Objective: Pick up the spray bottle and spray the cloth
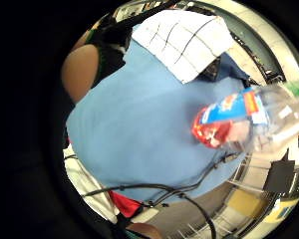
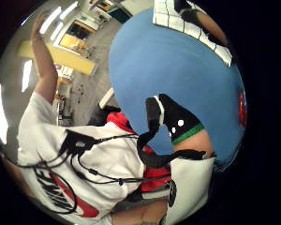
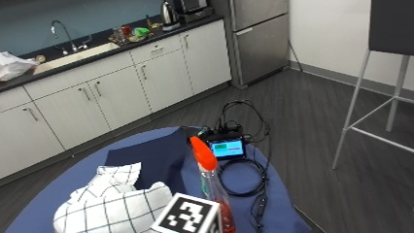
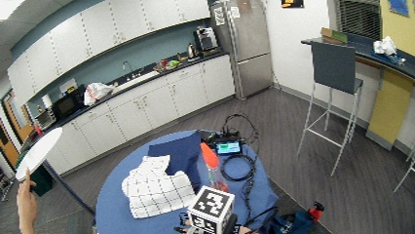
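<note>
The spray bottle [image 3: 211, 180] stands upright near the front edge of the round blue table [image 3: 278, 194]. It has an orange-red nozzle and a clear body. My gloved right hand is hidden behind the marker cube just in front of it. In the little finger side palm view the bottle [image 1: 228, 123], with its red and blue label, is close beside the palm and nothing is curled round it. My hand [image 2: 176, 123] shows a gloved finger stretched over the table. A white checked cloth [image 3: 110, 204] lies crumpled left of the bottle.
A dark navy cloth [image 3: 155, 158] lies behind the checked one. A small device with a lit screen [image 3: 227, 147] and coiled black cables [image 3: 242, 177] sit on the table's right side. Kitchen cabinets [image 3: 116, 102] and a tall stool [image 3: 382, 73] stand beyond the table.
</note>
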